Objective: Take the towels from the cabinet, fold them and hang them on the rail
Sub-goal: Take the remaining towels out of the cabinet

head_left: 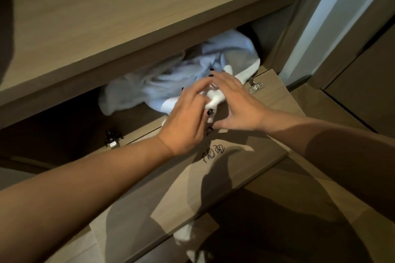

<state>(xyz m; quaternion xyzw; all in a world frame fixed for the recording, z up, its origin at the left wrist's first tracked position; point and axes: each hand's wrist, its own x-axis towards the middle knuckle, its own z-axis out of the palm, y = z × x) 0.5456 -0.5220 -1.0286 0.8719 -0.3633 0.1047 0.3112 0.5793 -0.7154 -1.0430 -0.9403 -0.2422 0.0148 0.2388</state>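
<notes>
Towels (177, 74) are seen bunched inside the open cabinet (106, 28), spilling over its lowered door (267, 100). White cloth is pinched by the left hand (188, 121); the right hand (237, 104) is spread flat. 1 firm, gathered pull is advised.

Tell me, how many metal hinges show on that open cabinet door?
2: one hinge at the door's left end, another hinge at its right end beside the towels. Others may be hidden.
</notes>
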